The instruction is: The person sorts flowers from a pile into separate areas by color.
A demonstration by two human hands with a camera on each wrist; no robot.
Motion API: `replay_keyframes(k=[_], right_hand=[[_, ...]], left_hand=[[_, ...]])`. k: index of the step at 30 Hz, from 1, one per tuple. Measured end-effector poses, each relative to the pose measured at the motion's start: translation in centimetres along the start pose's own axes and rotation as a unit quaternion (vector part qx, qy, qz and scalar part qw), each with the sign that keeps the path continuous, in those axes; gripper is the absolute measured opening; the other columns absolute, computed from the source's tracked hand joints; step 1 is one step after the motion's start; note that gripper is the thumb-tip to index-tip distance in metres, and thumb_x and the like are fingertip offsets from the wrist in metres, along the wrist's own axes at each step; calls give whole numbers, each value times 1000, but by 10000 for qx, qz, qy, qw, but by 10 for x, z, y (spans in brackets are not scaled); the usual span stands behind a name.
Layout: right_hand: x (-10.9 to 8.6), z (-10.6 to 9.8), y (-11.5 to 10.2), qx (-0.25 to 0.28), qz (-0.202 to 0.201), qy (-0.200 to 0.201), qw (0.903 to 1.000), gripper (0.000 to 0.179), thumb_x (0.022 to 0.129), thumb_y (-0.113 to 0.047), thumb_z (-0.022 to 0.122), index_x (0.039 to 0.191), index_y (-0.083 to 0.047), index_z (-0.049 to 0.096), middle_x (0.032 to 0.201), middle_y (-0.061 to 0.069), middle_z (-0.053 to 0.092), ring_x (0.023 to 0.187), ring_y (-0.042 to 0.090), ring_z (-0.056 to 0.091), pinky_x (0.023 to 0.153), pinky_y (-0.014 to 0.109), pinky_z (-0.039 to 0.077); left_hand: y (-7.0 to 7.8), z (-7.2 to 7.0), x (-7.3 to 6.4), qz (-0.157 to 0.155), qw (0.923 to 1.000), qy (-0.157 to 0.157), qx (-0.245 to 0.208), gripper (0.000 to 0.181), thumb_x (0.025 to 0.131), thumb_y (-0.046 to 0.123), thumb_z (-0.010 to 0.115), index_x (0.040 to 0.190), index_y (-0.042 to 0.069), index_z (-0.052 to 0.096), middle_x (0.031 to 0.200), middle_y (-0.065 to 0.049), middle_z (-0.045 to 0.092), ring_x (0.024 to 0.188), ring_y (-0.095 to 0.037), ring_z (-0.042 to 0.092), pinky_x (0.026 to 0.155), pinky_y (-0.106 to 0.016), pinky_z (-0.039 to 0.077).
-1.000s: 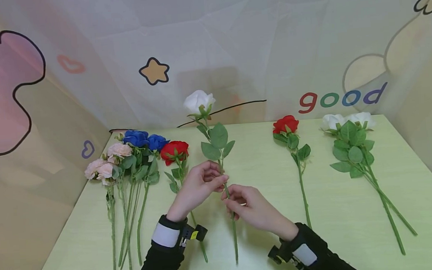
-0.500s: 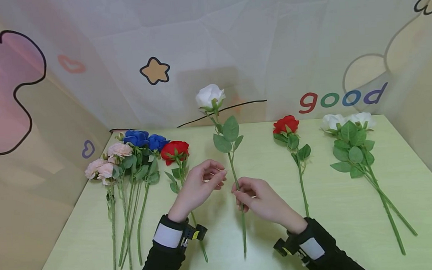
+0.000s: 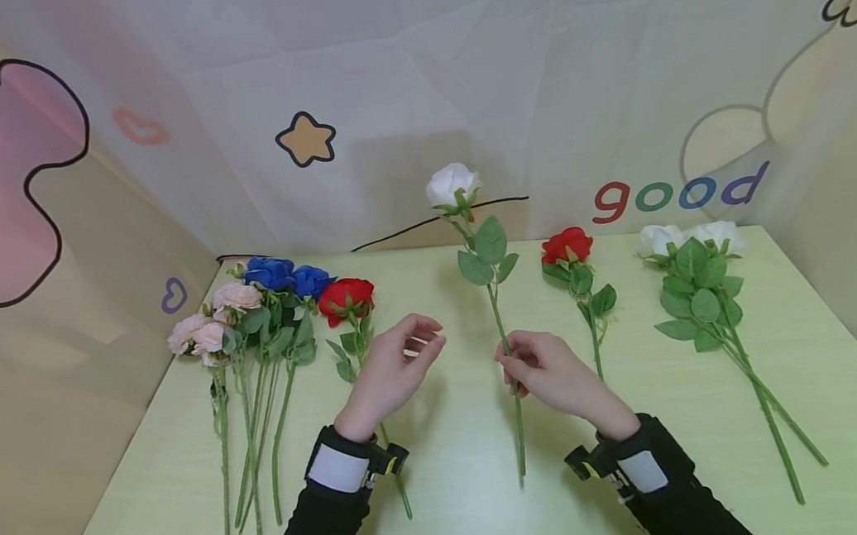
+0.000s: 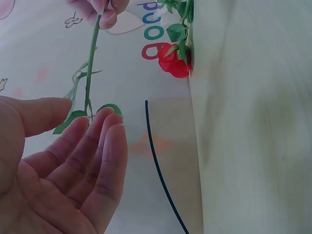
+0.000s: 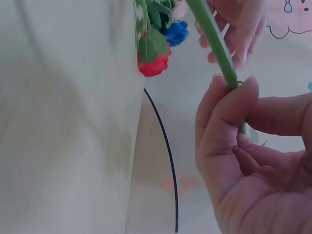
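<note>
A white rose [image 3: 454, 186] on a long green stem stands nearly upright above the middle of the table. My right hand [image 3: 548, 371] pinches its stem partway down; the right wrist view shows thumb and fingertips meeting around the green stem [image 5: 214, 41]. To the left, my left hand [image 3: 391, 369] hovers with loosely bent fingers and nothing between them, apart from the stem. In the left wrist view the left hand [image 4: 73, 170] has its palm turned up, fingers spread from the thumb. Beneath the left forearm lies a red rose [image 3: 347, 300], its stem partly hidden by the wrist.
At the left lie pale pink flowers [image 3: 236, 297] and blue roses [image 3: 270, 273] with their stems toward the front. Another red rose [image 3: 567, 246] lies right of centre, partly behind the right hand. Two white roses [image 3: 717, 236] with crossed stems lie at the right.
The left hand has let go of the white rose's stem and stays about where it was. The right hand has carried the rose to the right and slightly up.
</note>
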State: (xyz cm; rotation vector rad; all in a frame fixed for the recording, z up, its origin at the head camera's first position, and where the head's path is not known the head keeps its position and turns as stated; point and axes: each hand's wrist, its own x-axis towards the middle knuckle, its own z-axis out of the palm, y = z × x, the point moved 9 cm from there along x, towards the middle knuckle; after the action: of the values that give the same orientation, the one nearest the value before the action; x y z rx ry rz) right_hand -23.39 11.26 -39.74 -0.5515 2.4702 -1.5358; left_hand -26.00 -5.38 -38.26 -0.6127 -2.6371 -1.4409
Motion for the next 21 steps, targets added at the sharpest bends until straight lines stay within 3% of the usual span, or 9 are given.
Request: replay_keyframes(k=[21], right_hand=[[-4,-50,35,-1007,757,465,9909,17,96,-5,47,98,8,57,75,16,59,63,20,60,60,31,53]], left_hand=[[-1,3,-1,1,9996,-120,266,17,93,17,60,108,11,61,93,3,65,82,-11,61,73,-27,53]])
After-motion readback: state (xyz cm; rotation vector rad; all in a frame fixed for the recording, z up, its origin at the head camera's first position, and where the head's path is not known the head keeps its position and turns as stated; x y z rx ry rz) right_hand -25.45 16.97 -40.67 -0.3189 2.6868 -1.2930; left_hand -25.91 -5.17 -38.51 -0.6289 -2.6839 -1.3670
